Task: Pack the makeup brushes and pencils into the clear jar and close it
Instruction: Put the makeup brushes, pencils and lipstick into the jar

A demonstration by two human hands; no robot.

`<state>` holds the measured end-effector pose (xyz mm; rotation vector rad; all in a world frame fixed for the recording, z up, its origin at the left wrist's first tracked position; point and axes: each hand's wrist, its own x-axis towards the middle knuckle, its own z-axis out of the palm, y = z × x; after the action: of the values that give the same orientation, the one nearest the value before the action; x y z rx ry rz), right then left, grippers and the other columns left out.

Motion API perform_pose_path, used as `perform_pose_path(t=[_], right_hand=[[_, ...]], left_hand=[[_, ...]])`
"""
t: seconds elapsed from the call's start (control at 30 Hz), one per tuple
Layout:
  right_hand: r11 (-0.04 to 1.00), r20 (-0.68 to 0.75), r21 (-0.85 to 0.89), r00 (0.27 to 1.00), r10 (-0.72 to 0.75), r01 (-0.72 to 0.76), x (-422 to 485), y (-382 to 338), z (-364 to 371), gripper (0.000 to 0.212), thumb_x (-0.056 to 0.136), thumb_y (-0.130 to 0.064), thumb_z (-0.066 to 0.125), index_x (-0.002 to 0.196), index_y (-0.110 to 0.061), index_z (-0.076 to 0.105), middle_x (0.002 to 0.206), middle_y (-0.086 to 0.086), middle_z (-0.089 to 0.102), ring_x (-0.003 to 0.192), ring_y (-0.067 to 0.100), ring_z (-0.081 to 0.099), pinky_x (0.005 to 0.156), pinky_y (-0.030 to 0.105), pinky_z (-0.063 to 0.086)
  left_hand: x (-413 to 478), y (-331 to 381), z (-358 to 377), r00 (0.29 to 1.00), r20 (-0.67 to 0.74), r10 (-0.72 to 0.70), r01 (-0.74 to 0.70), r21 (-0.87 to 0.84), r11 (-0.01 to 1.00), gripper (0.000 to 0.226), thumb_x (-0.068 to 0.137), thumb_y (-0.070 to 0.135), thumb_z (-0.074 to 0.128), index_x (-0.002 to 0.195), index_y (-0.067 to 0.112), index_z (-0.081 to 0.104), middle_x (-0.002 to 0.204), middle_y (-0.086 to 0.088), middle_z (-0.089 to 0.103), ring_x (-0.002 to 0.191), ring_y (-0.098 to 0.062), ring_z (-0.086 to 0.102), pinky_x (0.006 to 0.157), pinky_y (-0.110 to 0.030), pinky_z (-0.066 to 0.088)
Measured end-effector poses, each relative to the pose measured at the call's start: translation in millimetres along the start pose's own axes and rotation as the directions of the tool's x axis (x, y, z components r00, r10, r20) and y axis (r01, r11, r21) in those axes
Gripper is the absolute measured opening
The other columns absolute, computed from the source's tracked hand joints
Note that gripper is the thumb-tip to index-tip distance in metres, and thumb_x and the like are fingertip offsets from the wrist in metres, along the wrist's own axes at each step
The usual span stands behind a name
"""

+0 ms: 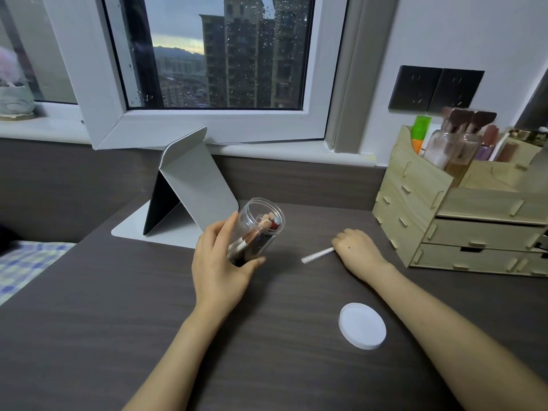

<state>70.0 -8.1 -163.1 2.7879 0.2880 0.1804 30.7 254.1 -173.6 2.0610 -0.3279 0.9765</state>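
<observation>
a dark wood-grain tabletop [124, 315] fills the lower part of the view, set against a low dark panel under a white-framed window [213, 54] whose rain-spotted glass looks out on tall apartment blocks at dusk. a white folding stand [189, 185] sits near the back of the tabletop, and to the right a pale wooden organizer [462, 221] with drawers holds bottles and brushes in its upper compartments; two dark wall sockets [436, 89] are mounted on the white wall above it. a checked blue and yellow bed cover [26, 265] shows at the left edge. the clear jar [256, 229] is near the middle of the tabletop, tilted with its open mouth up and toward the right, and brushes and pencils (pinkish handles, a red piece, dark ends lower down) are visible through its wall. the left hand [221, 262] wraps the jar from the left, fingers along the far side and thumb pressed on the near side by its base. the right hand [357, 250] rests knuckles-up on the tabletop well right of the jar, fingers curled around one end of a white pencil [317, 256] whose other end points toward the jar. the white lid [362, 325] lies flat on the tabletop nearer the camera, apart from the jar.
</observation>
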Motion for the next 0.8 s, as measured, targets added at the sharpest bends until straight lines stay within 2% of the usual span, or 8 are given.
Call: perform_pose_path(t=[0.07, 0.13, 0.2, 0.27, 0.37, 0.6, 0.7, 0.8], right_hand=[[0.998, -0.02, -0.056, 1.0, 0.006, -0.007, -1, 2, 3, 0.029, 0.044, -0.002, 0.083, 0.055, -0.011, 0.057, 0.052, 0.007, 0.06, 0.052, 0.026, 0.058, 0.045, 0.026, 0.043], [0.998, -0.043, -0.059, 0.999, -0.003, 0.001, -9, 0, -7, 0.023, 0.058, -0.002, 0.075, 0.068, -0.009, 0.057, 0.063, 0.01, 0.062, 0.06, 0.03, 0.058, 0.051, 0.031, 0.041], [0.976, -0.155, 0.195, 0.979, 0.13, -0.099, -19, 0, -18, 0.007, 0.086, -0.005, 0.049, 0.093, -0.007, 0.05, 0.087, 0.015, 0.064, 0.081, 0.035, 0.057, 0.063, 0.037, 0.036], [0.843, -0.235, 0.511, 0.917, 0.323, -0.167, -30, 4, -29, 0.01, 0.095, -0.015, 0.041, 0.099, -0.01, 0.049, 0.089, 0.014, 0.063, 0.081, 0.037, 0.056, 0.065, 0.04, 0.039], [0.718, -0.474, 0.695, 0.776, 0.416, 0.039, -51, 2, -61, 0.007, 0.092, -0.017, 0.051, 0.094, -0.016, 0.058, 0.079, 0.0, 0.061, 0.071, 0.019, 0.052, 0.064, 0.034, 0.041], [0.901, -0.662, 0.36, 0.747, 0.062, 0.244, -62, -29, -119, 0.024, 0.09, -0.031, 0.046, 0.088, -0.02, 0.067, 0.075, 0.0, 0.062, 0.07, 0.024, 0.051, 0.055, 0.034, 0.045], [0.927, -0.648, 0.278, 0.761, -0.011, 0.25, -50, -46, -127, 0.029, 0.086, -0.037, 0.045, 0.084, -0.023, 0.071, 0.069, 0.0, 0.061, 0.067, 0.024, 0.052, 0.052, 0.028, 0.039], [0.898, -0.545, 0.367, 0.838, -0.003, 0.242, -38, -61, -132, 0.027, 0.092, -0.027, 0.043, 0.1, -0.021, 0.068, 0.083, 0.002, 0.064, 0.08, 0.026, 0.054, 0.063, 0.034, 0.044]], left_hand=[[0, 0, 0, 1.0, -0.001, 0.0, 0.0, -0.002, 1.0, 0.089, 0.049, 0.02, 0.09, 0.129, 0.016, 0.051, 0.113, -0.004, 0.056, 0.101, -0.014, 0.048, 0.081, -0.029, 0.039], [0, 0, 0, 1.0, -0.002, 0.0, 0.0, -0.005, 1.0, 0.09, 0.048, 0.02, 0.09, 0.129, 0.017, 0.051, 0.112, -0.004, 0.056, 0.1, -0.014, 0.048, 0.08, -0.029, 0.039], [0, 0, 0, 1.0, -0.004, 0.003, -0.004, -0.007, 1.0, 0.09, 0.048, 0.02, 0.09, 0.129, 0.017, 0.051, 0.111, -0.003, 0.056, 0.1, -0.014, 0.048, 0.08, -0.03, 0.039], [0, 0, 0, 1.0, -0.003, 0.006, -0.006, -0.009, 1.0, 0.09, 0.048, 0.02, 0.09, 0.13, 0.018, 0.051, 0.112, -0.003, 0.056, 0.1, -0.013, 0.047, 0.08, -0.029, 0.039], [-1, 0, 0, 1.0, 0.001, 0.021, -0.021, -0.012, 1.0, 0.09, 0.049, 0.019, 0.09, 0.129, 0.018, 0.051, 0.112, -0.002, 0.055, 0.1, -0.015, 0.048, 0.079, -0.028, 0.039], [-3, 1, 2, 0.993, 0.041, 0.108, -0.109, 0.021, 0.994, 0.09, 0.049, 0.017, 0.09, 0.13, 0.017, 0.049, 0.111, -0.007, 0.057, 0.099, -0.017, 0.048, 0.079, -0.028, 0.039], [-4, 4, 2, 0.986, 0.058, 0.155, -0.157, 0.038, 0.987, 0.09, 0.049, 0.016, 0.089, 0.129, 0.016, 0.048, 0.11, -0.009, 0.058, 0.096, -0.017, 0.047, 0.077, -0.028, 0.039], [-5, 3, 2, 0.982, 0.069, 0.173, -0.176, 0.043, 0.983, 0.09, 0.049, 0.016, 0.089, 0.129, 0.018, 0.047, 0.109, -0.01, 0.059, 0.096, -0.017, 0.046, 0.077, -0.029, 0.039]])
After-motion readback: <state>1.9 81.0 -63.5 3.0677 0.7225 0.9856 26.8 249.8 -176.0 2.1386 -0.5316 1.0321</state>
